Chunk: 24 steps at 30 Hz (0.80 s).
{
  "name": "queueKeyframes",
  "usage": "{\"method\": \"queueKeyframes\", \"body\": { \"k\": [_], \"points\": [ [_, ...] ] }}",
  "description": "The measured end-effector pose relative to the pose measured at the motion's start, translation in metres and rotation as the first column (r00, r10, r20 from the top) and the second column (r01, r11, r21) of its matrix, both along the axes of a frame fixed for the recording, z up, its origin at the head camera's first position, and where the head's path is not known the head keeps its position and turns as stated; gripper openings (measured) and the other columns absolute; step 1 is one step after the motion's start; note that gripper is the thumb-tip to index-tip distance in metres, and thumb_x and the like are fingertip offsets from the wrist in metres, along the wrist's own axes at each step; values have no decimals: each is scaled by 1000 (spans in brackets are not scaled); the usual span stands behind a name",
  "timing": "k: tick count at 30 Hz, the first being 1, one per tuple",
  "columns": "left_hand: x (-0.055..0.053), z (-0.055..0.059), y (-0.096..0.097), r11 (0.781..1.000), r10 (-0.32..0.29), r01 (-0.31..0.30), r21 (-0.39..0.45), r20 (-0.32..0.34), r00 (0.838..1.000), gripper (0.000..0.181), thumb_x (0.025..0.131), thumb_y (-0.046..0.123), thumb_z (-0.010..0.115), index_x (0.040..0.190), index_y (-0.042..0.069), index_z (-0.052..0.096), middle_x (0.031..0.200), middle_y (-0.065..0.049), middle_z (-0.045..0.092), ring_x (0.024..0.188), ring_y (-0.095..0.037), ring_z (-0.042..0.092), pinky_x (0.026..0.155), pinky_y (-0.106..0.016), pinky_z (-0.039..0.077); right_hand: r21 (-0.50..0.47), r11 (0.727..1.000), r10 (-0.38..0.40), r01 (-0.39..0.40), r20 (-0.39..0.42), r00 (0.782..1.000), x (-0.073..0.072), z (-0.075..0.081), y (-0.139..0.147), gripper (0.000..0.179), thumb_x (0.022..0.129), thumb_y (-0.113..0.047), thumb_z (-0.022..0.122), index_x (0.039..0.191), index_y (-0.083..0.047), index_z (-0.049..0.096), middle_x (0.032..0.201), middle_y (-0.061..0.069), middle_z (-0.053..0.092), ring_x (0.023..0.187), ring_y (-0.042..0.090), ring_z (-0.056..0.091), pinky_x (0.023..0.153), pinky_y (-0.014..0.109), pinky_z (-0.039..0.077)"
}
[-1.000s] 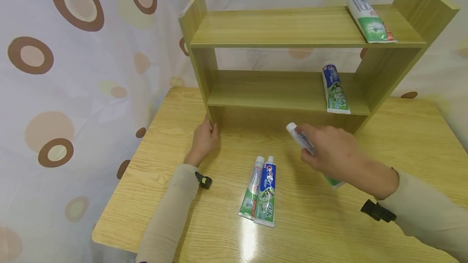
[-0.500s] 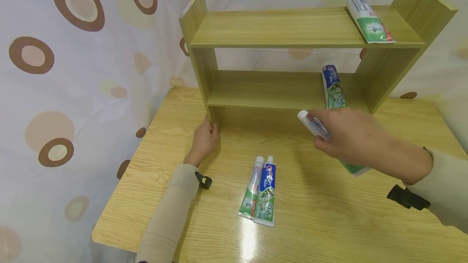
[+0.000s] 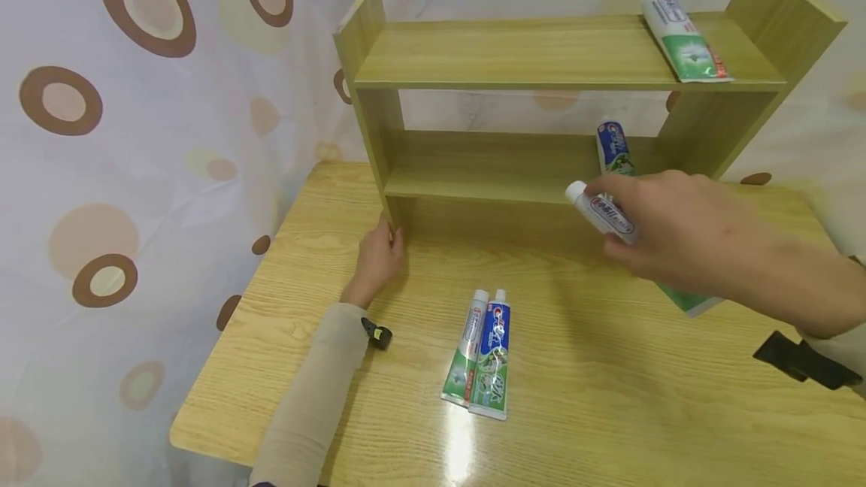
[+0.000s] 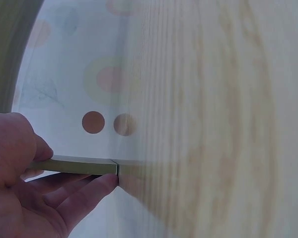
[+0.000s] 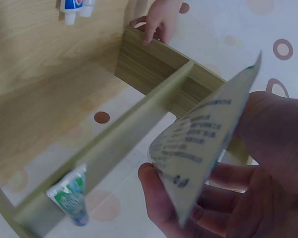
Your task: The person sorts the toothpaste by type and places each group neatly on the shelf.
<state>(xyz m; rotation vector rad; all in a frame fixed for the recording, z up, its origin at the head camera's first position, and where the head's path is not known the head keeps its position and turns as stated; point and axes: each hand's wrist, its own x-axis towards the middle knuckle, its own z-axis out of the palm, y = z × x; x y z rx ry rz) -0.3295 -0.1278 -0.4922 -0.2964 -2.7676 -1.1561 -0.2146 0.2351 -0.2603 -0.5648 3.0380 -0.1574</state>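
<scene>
My right hand [image 3: 690,231] grips a white and green toothpaste tube [image 3: 607,216] in front of the middle shelf, its white cap pointing up and left. The right wrist view shows the printed back of that tube [image 5: 193,144] between thumb and fingers. Low on the left, my left hand [image 3: 379,258] holds the side panel of the wooden shelf unit [image 3: 473,85]; in the left wrist view thumb and fingers pinch the panel's edge [image 4: 84,166]. A blue and green toothpaste tube [image 3: 613,145] lies on the middle shelf, partly hidden behind my right hand.
Another white and green tube [image 3: 686,40] lies at the right of the top shelf. On the wooden table [image 3: 575,412], a white and green tube [image 3: 467,352] and a blue and green tube [image 3: 494,355] lie side by side. A patterned cloth [image 3: 169,209] hangs behind and left.
My right hand has moved right and up toward the middle shelf with the toothpaste tube, now covering part of the tube lying there. My left hand has stayed on the side panel.
</scene>
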Motion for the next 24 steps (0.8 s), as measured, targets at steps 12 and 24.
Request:
{"method": "queueKeyframes", "body": {
  "k": [12, 24],
  "points": [
    [0, 1, 1, 1000, 5, -5, 10, 1, 1000, 41, 114, 9, 50, 153, -3, 46, 143, -35, 67, 129, -48, 71, 98, -57, 64, 126, 991, -36, 46, -81, 996, -7, 48, 7, 73, 91, -30, 83, 154, -11, 53, 98, 19, 78, 70, 26, 67, 52, 41, 52],
    [-2, -1, 2, 1000, 10, -10, -16, -10, 1000, 38, 115, 13, 48, 149, -4, 48, 135, -35, 71, 124, -48, 73, 97, -58, 64, 138, 988, -50, 73, -158, 986, -50, 74, 41, 64, 93, -39, 84, 148, -19, 59, 131, 26, 76, 76, 25, 73, 52, 34, 47]
  ]
}}
